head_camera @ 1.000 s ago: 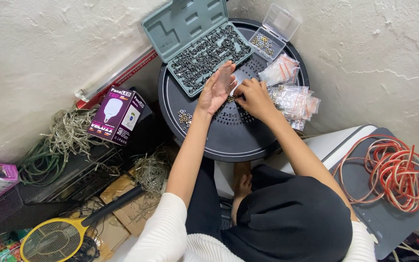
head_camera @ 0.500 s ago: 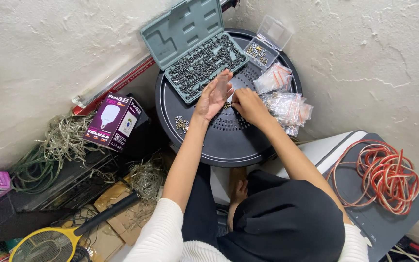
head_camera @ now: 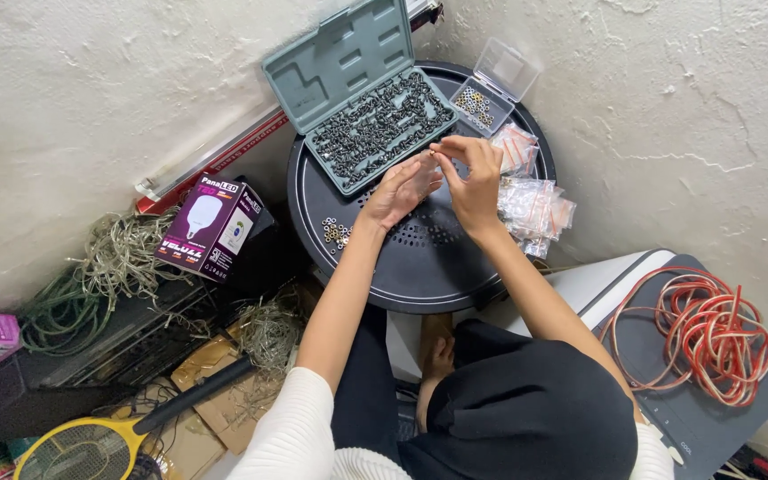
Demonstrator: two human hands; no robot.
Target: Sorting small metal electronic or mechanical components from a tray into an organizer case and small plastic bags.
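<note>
Sitting over a round black table [head_camera: 420,276], left hand [head_camera: 399,191] lying open, palm up, right hand [head_camera: 471,178] pinching fingertips together just above it on something too small to make out. Risking a spill: any piece slipping off the palm could be rolling through the table's holes. Crowding the right wrist, small plastic bags [head_camera: 535,206]; farther back, a grey case [head_camera: 362,98] of screws and a clear box [head_camera: 489,87]. Lying apart, red cable [head_camera: 713,333].

Case [head_camera: 331,67]: matt grey-green moulded plastic, holding dark metal screws [head_camera: 380,124]. Small box [head_camera: 500,76]: clear glossy plastic. Packets [head_camera: 535,206]: shiny transparent film. Round desk [head_camera: 420,267]: smooth black plastic. Wall [head_camera: 91,98]: rough plaster.
</note>
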